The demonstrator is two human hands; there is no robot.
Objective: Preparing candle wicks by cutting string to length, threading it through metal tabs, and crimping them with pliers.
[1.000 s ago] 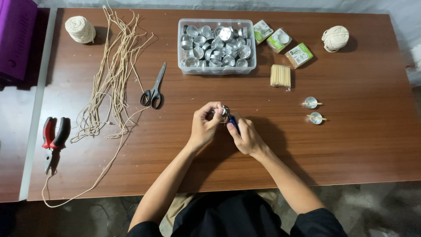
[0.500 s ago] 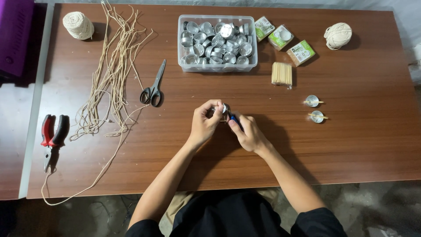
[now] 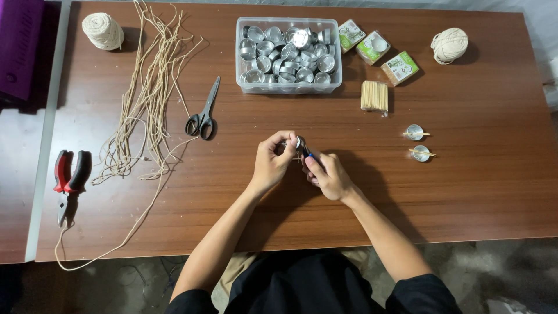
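Above the middle of the brown table (image 3: 465,192), my left hand (image 3: 272,163) pinches a small silver metal cup (image 3: 297,142) between its fingertips. My right hand (image 3: 328,174) is closed around a small blue-handled tool (image 3: 307,153), whose tip meets the cup. The two hands touch, and their fingers hide most of the cup and the tool.
A clear tub (image 3: 289,87) of several silver cups stands at the back. Near it lie black scissors (image 3: 203,115), a toothpick bundle (image 3: 374,96), three small green boxes (image 3: 372,49), two twine balls (image 3: 103,30) (image 3: 449,45). Loose cords (image 3: 145,99) and red pliers (image 3: 70,177) lie left; two cups with sticks (image 3: 417,142) lie right.
Both hands stay together at the same spot. My right hand has shifted slightly against the cup, and the view has drifted a little.
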